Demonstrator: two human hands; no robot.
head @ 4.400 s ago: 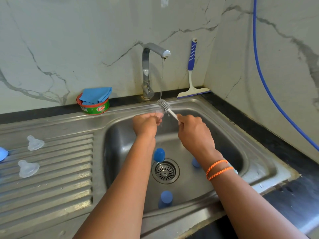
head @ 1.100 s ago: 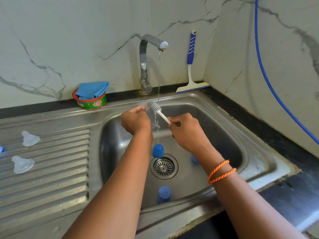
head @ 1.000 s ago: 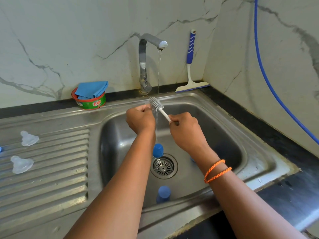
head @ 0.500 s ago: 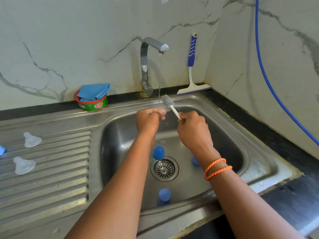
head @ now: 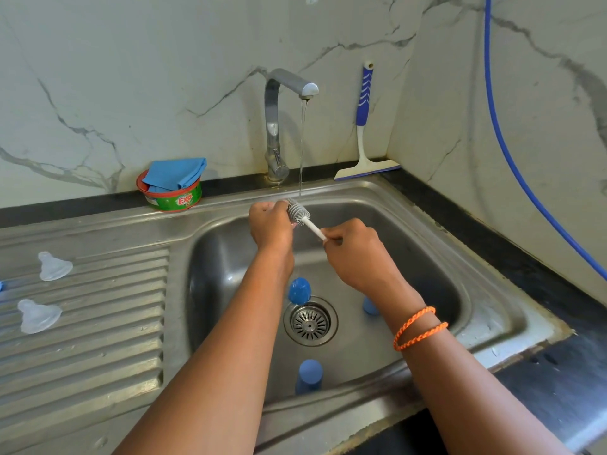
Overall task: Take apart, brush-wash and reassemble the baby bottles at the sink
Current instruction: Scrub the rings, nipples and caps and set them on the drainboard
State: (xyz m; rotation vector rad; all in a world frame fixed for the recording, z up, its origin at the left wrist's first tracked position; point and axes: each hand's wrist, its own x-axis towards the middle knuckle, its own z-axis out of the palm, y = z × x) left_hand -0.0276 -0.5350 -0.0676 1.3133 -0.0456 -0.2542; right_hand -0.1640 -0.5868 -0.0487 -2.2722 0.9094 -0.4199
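Observation:
Over the steel sink (head: 427,224), my right hand (head: 356,254) grips the white handle of a small bottle brush (head: 300,214). Its bristled head lies under the thin water stream and against the fingers of my left hand (head: 270,226). That hand is curled into a fist around a small part that is hidden inside it. Three blue bottle parts sit in the basin: one (head: 299,290) by the drain, one (head: 370,305) behind my right wrist, one (head: 308,376) near the front wall. Two clear teats (head: 54,266) (head: 37,315) lie on the ribbed drainboard.
The tap (head: 279,126) runs at the back of the basin. A green soap tub with a blue cloth (head: 172,187) stands to its left, and a blue-handled squeegee (head: 364,119) leans in the corner. A blue hose (head: 512,159) hangs down the right wall.
Both hands have shifted slightly left and away under the stream. The brush head, free above my left fist half a second ago, now presses against its fingers.

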